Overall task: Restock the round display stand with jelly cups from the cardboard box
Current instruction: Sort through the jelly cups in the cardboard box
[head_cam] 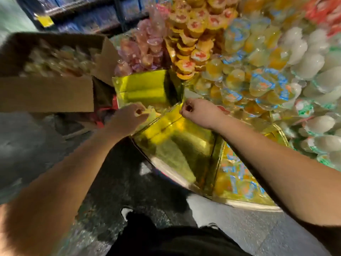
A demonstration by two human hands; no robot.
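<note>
Fingers of my left hand (127, 117) pinch a yellowish jelly cup (147, 111) over the stand's bare gold compartment (177, 145), cardboard box (46, 97) at far left. I judge placing underway; next, set it down. Right hand (199, 112) is curled, seemingly empty.

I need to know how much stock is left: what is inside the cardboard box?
The cardboard box shows a blurred heap of pale yellowish jelly cups filling its open top. How deep the heap goes is hidden by the box walls and by the top layer.
</note>
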